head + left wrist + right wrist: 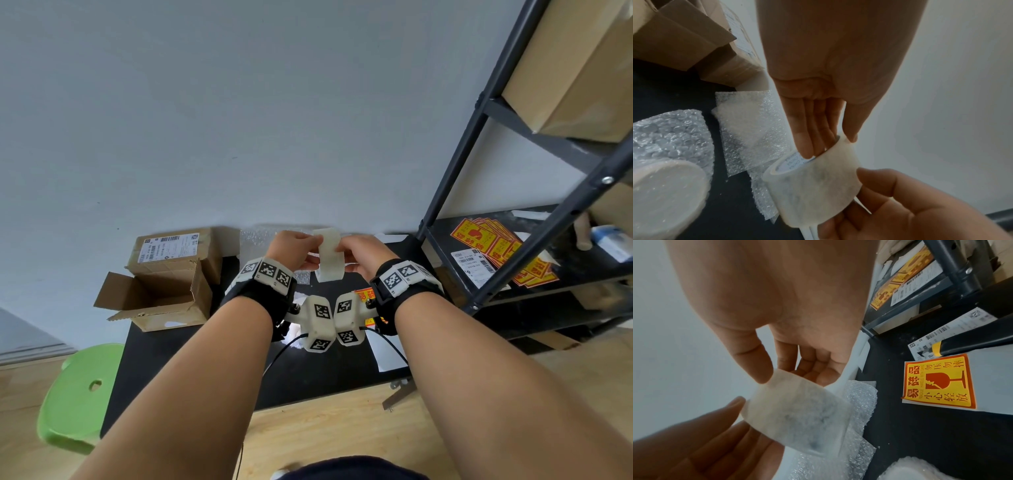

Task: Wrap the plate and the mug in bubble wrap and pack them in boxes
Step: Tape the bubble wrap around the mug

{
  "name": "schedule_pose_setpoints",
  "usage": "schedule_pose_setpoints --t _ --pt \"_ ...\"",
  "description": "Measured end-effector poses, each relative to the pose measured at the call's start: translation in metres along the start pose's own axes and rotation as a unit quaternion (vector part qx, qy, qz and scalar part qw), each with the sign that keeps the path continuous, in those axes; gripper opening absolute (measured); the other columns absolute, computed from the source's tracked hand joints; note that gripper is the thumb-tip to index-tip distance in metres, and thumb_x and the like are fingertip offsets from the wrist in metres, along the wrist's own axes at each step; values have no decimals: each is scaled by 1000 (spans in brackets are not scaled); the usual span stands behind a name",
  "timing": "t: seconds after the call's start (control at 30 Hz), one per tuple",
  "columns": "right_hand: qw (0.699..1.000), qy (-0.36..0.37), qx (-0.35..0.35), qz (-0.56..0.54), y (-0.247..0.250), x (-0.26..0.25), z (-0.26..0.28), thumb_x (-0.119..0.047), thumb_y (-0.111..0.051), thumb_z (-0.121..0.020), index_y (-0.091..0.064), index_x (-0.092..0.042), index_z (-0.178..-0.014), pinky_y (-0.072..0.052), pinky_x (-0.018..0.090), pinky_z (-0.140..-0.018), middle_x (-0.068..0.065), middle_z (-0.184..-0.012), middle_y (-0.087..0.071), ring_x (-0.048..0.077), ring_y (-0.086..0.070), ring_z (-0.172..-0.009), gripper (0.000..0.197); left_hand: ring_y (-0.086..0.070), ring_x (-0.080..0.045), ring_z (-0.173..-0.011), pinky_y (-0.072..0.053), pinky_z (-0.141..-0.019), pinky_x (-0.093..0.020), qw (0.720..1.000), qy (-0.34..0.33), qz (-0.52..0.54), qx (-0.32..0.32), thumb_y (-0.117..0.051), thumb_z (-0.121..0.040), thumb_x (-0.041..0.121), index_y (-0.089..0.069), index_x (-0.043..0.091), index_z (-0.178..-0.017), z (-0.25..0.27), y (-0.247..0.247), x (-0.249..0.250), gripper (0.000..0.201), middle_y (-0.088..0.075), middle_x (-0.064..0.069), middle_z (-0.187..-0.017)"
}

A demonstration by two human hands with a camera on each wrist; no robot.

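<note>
A green stool (77, 394) stands by the left end of the black table (164, 370). On that end sit two boxes: an open box (161, 301) with its flaps up, and a shut box (174, 251) behind it bearing a shipping label. In the left wrist view a wrapped item (663, 170), round-ended and covered in bubble wrap, lies on the table near the boxes; whether it is the mug or the plate I cannot tell. Flat bubble wrap (754, 129) is spread just beyond it, toward the wall.

Both hands are raised over the middle of the table with a tape roll (329, 255) held between them. The left hand (291, 248) has its fingers (805, 138) reaching into the roll's core with the thumb on the outer face, so it grips the roll. The right hand (363, 253) pinches the roll's outer surface, thumb on top and fingers curled beneath.

To the right, a fragile sticker (937, 382) lies on the table beside a shipping label (953, 332). A dark rack (513, 205) stands further right, with more stickers on its shelf and a carton (575, 68) above.
</note>
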State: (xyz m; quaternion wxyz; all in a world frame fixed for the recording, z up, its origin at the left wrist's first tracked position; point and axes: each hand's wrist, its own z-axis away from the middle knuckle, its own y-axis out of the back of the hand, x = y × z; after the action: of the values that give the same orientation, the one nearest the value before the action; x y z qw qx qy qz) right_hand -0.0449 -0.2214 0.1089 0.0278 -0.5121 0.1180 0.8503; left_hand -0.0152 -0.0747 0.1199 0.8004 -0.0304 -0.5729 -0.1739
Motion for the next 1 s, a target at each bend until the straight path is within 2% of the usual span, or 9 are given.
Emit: schedule_pose_setpoints --t 0.1,0.2,0.37,0.43,0.5,0.63,0.77,0.9,1.0 --pt "1000 2 13 1 -1 0 -2 -7 -55 -88 -61 -7 -81 -51 45 -92 19 -98 -63 36 -62 -96 10 -66 -22 -71 -60 -72 -31 999 0 -33 -37 -69 -88 11 -64 -1 -105 4 0 3 20 -69 -15 -89" --pt "1000 -4 13 -6 0 2 -4 -8 -54 -88 -60 -7 -86 -51 45 -92 18 -97 -62 33 -61 -93 7 -64 -19 -65 -60 -64 -27 998 2 -42 -40 -72 -84 5 -63 -1 -104 7 1 3 22 -68 -13 -79" --pt "1000 -3 13 -8 1 -1 -1 -11 -52 -88 -61 -6 -88 -51 44 -90 14 -92 -64 34 -63 -96 10 -67 -24 -71 -60 -69 -29 999 -4 -24 -21 -73 -84 7 -65 -5 -103 7 0 2 24 -70 -22 -91" --pt "1000 10 20 16 2 -5 0 -12 -52 -88 -61 -6 -87 -51 39 -81 18 -99 -63 34 -62 -96 11 -68 -25 -74 -60 -72 -32 1000 -5 -10 -15 -74 -83 8 -66 -6 -104 7 0 1 26 -71 -23 -93" --pt "998 17 26 45 2 -7 0 -11 -51 -88 -58 -8 -78 -47 35 -75 17 -100 -60 31 -60 -92 13 -68 -25 -72 -61 -72 -32 1000 -6 1 -11 -74 -83 9 -67 -7 -103 7 -1 1 26 -71 -24 -93" --pt "997 14 24 75 1 -7 -1 -6 -51 -87 -57 -10 -74 -50 39 -91 18 -105 -60 35 -61 -107 15 -65 -24 -65 -60 -67 -28 1000 -5 31 4 -73 -84 7 -67 -11 -103 6 1 1 26 -69 -21 -84" --pt "996 30 12 84 1 -4 1 -7 -52 -84 -60 -9 -76 -51 45 -97 24 -117 -61 37 -61 -108 11 -65 -24 -64 -60 -67 -29 999 0 34 11 -73 -84 7 -66 -11 -104 4 1 0 27 -68 -19 -80" --pt "996 33 0 84 3 -2 2 -2 -51 -83 -63 -7 -80 -50 46 -98 24 -117 -62 37 -61 -108 13 -66 -24 -67 -61 -67 -29 999 -1 30 11 -73 -84 7 -65 -10 -106 5 -1 -2 29 -70 -22 -89" --pt "999 21 4 35 4 2 0 2 -50 -82 -64 -3 -87 -51 49 -96 27 -116 -62 38 -62 -107 15 -66 -22 -67 -61 -67 -29 1000 -14 10 9 -74 -83 8 -65 -9 -106 5 -2 -3 30 -70 -21 -88"
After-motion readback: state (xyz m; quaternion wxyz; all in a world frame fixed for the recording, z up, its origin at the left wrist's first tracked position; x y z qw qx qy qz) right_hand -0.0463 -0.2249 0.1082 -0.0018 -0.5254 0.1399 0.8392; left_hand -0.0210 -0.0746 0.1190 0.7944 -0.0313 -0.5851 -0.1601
